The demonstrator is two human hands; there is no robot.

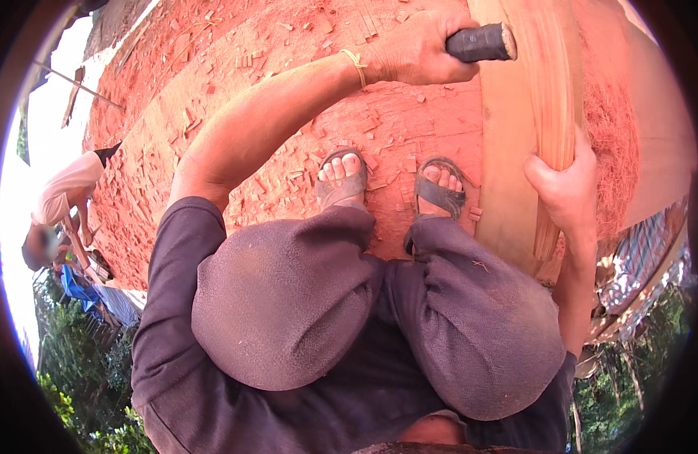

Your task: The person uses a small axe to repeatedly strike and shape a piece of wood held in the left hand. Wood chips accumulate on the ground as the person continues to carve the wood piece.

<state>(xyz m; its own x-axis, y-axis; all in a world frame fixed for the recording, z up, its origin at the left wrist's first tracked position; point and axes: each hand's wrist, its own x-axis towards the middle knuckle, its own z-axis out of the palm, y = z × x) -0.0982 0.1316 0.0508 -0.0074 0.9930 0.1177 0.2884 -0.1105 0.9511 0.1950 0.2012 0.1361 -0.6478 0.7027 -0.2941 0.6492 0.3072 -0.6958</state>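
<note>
Left hand (424, 51) was clenched around a black-wrapped handle (476, 44), right hand (567, 180) gripping the wood piece (554, 98) along the plank (509, 181). Chips (247, 60) littered the ground (288, 140), so some cutting looked done, but couldn't tell how much was left.

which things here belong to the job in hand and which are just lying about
Job in hand:
- black-wrapped handle, gripped by the left hand
- long wooden piece, held by the right hand
- broad wooden plank alongside it

Lying about:
- wood chips on the reddish ground
- stringy shavings
- striped cloth
</note>
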